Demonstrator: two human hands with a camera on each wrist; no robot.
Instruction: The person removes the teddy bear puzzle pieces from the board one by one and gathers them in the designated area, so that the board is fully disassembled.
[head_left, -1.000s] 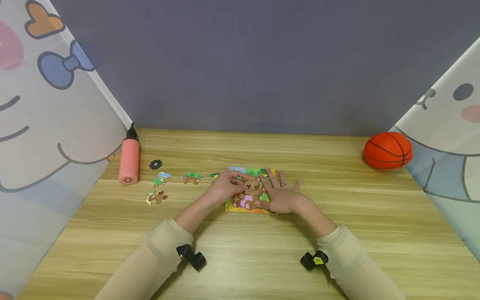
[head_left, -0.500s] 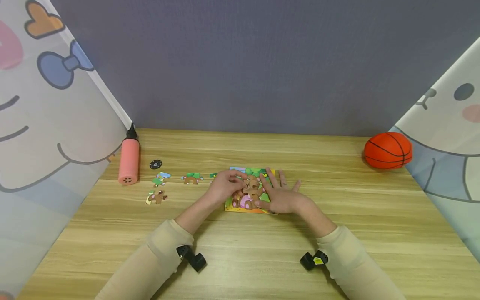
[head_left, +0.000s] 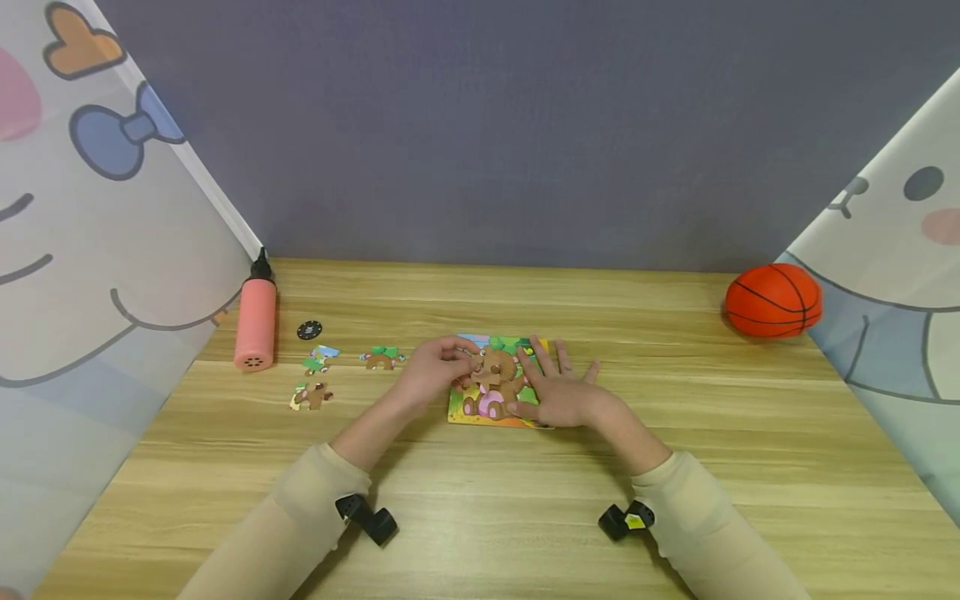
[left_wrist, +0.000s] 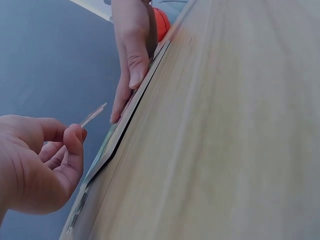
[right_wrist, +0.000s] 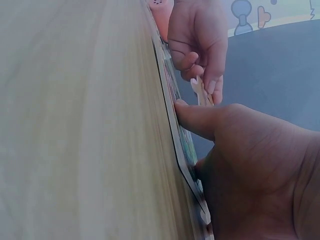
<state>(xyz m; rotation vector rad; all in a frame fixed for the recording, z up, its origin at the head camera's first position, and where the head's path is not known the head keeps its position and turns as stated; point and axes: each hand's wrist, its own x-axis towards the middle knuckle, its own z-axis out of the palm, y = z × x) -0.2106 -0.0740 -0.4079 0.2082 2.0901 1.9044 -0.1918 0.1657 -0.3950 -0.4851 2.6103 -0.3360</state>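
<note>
My left hand (head_left: 429, 371) pinches a brown jigsaw puzzle piece (left_wrist: 94, 114) between thumb and fingers. In both wrist views the piece is tilted and raised off the puzzle board (head_left: 495, 422), over the board's left part. A brown bear with a pink belly is pictured on the board, partly covered by the hands. Spread fingers of my right hand (head_left: 566, 400) rest flat on the board's right side, the thumb (right_wrist: 192, 117) near its front edge. Loose puzzle pieces lie to the left: an arched one (head_left: 382, 358), a green and blue one (head_left: 321, 359) and a brown one (head_left: 311, 396).
A black round chip (head_left: 309, 330) lies behind the loose pieces. Beside it, at the left wall, is a pink bottle-shaped pump (head_left: 257, 325) with a black nozzle. An orange-red toy basketball (head_left: 774, 301) sits at the back right. A grey panel (head_left: 480, 133) closes off the table's back.
My left hand has moved left with the puzzle piece, uncovering more of the bear's face and now hiding a loose piece beside the board. The right hand has stayed on the board.
</note>
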